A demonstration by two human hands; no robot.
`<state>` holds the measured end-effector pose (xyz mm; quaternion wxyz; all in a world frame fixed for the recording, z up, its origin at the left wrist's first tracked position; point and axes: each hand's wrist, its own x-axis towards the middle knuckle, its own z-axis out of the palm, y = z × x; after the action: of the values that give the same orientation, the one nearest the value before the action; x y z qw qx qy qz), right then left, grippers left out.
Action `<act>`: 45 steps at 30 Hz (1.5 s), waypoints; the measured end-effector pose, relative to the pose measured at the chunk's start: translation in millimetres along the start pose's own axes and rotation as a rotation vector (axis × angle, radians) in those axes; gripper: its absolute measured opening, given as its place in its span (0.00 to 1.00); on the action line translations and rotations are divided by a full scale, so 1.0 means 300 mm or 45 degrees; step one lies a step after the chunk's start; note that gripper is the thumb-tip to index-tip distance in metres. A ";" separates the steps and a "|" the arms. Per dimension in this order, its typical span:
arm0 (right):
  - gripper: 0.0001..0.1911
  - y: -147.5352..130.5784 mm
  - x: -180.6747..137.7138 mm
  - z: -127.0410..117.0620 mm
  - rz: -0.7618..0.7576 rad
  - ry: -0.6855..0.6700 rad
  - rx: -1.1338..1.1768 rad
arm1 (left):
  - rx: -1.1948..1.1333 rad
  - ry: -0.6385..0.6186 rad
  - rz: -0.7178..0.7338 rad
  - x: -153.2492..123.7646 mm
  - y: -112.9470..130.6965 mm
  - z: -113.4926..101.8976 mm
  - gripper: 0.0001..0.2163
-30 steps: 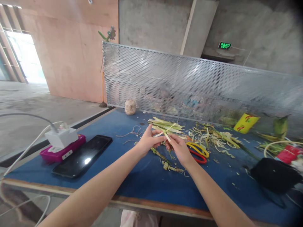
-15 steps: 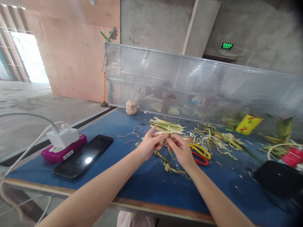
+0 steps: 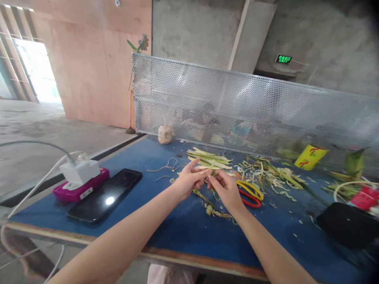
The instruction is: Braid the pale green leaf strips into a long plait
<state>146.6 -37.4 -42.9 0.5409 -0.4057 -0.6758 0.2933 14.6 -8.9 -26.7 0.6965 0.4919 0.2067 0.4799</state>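
Observation:
My left hand point(image 3: 191, 179) and my right hand point(image 3: 224, 187) meet over the middle of the table. Their fingertips pinch a small green plant strip point(image 3: 212, 165) between them, and its lower part is mostly hidden by the fingers. Just beyond lies a bundle of pale green leaf strips point(image 3: 207, 154). Beside my right hand are the yellow and red loop handles point(image 3: 251, 190) of what look like scissors, their blades out of sight. A knotted plant-fibre piece point(image 3: 209, 209) lies on the table below my hands.
On the blue table point(image 3: 166, 225), a black phone point(image 3: 105, 195) and a magenta power strip point(image 3: 81, 189) lie left. Fibre scraps point(image 3: 266, 171), a yellow packet point(image 3: 311, 156) and a black pouch point(image 3: 346, 225) are right. A perforated metal screen point(image 3: 207, 98) stands behind.
Both hands stay together at the same spot on the plant strip. The fingers have shifted slightly, and the left hand's fingers sit closer to the right hand's fingertips.

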 end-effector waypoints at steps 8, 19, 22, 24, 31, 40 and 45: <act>0.12 0.008 0.001 -0.010 -0.001 0.038 -0.018 | -0.005 -0.025 -0.090 -0.014 0.022 0.007 0.42; 0.12 -0.003 0.003 -0.001 -0.131 0.017 -0.160 | 0.014 -0.050 -0.120 -0.010 0.020 0.002 0.20; 0.12 0.004 0.003 0.001 -0.126 0.009 -0.158 | 0.012 -0.158 -0.154 -0.006 0.018 -0.008 0.12; 0.12 0.011 0.005 0.000 -0.113 -0.008 -0.139 | 0.021 -0.153 -0.151 -0.003 0.015 -0.009 0.13; 0.12 0.039 0.027 -0.011 -0.061 0.095 -0.077 | 0.053 -0.012 0.042 -0.008 0.021 0.008 0.33; 0.16 0.063 0.033 -0.016 -0.160 0.023 -0.217 | -0.012 -0.075 0.026 -0.015 0.033 0.009 0.34; 0.14 0.060 0.030 -0.021 -0.212 -0.002 -0.400 | 0.077 0.025 0.038 -0.011 0.030 0.015 0.35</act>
<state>156.1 -21.0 -52.0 0.4928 -0.4277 -0.7450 0.1386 12.5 -13.4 -17.3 0.6719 0.5111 0.2205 0.4886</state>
